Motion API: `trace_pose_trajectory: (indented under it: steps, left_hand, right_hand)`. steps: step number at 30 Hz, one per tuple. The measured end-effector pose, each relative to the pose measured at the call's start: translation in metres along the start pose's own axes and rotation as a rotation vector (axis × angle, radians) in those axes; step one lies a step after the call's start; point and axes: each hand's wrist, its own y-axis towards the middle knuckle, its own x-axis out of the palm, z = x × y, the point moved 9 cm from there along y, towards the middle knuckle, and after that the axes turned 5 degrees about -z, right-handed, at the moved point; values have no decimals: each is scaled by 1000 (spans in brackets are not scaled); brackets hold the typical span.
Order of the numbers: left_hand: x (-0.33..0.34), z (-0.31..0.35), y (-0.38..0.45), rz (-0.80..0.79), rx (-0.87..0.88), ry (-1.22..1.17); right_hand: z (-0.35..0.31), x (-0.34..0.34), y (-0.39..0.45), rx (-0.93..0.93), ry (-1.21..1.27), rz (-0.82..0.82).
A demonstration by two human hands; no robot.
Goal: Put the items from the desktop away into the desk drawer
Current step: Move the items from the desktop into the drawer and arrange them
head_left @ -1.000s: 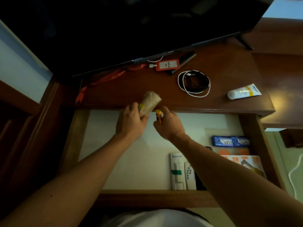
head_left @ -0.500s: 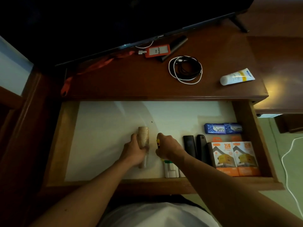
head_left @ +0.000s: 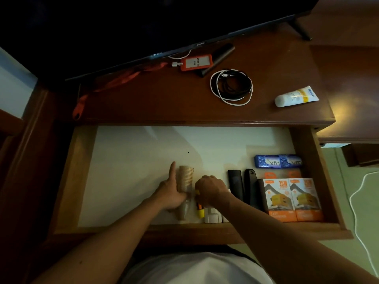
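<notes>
The open desk drawer (head_left: 131,171) has a pale floor. A stack of brown paper cups (head_left: 186,177) lies on its side in the drawer's middle front. My left hand (head_left: 171,194) grips the stack's near end, with one finger straight along its left side. Just to the right, my right hand (head_left: 211,189) is curled over a small orange-and-yellow item (head_left: 200,212) that rests on the drawer floor. On the desktop lie a coiled cable (head_left: 231,87), a white tube (head_left: 296,96) and an orange badge holder (head_left: 195,62) with a red lanyard (head_left: 114,83).
The drawer's right half holds white boxes (head_left: 212,216), two black remotes (head_left: 235,183), orange charger boxes (head_left: 291,199) and blue packets (head_left: 277,161). A dark bar (head_left: 219,56) lies by the badge. A TV (head_left: 143,23) overhangs the desk's back. A white cord (head_left: 356,201) runs on the floor.
Both hands came down from the desk edge into the drawer, carrying the cups and the small item. The cups now lie on the drawer floor and one left finger has straightened.
</notes>
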Motion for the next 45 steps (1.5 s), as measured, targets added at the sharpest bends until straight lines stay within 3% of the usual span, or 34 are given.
trace_pose_trajectory:
  steps: [4, 18, 26, 29, 33, 38, 41, 45]
  left_hand:
    - [5, 4, 1, -97, -39, -58]
    - [23, 6, -5, -100, -71, -185]
    - [9, 10, -6, -91, -106, -68]
    - [-11, 24, -5, -48, -34, 100]
    - [-56, 68, -3, 185, 118, 393]
    - [-107, 157, -10, 431, 411, 369]
    - [-130, 209, -3, 456, 552, 308]
    - [-157, 270, 26, 496, 594, 352]
  right_hand:
    - [7, 0, 1, -21, 15, 41]
    - [8, 10, -4, -60, -40, 17]
    - [10, 0, -6, -37, 109, 35]
    - [20, -16, -4, 15, 173, 78]
    - [40, -58, -3, 81, 306, 251]
    - [68, -131, -27, 141, 455, 694]
    - [90, -171, -45, 198, 546, 883]
    - [141, -212, -53, 411, 723, 991]
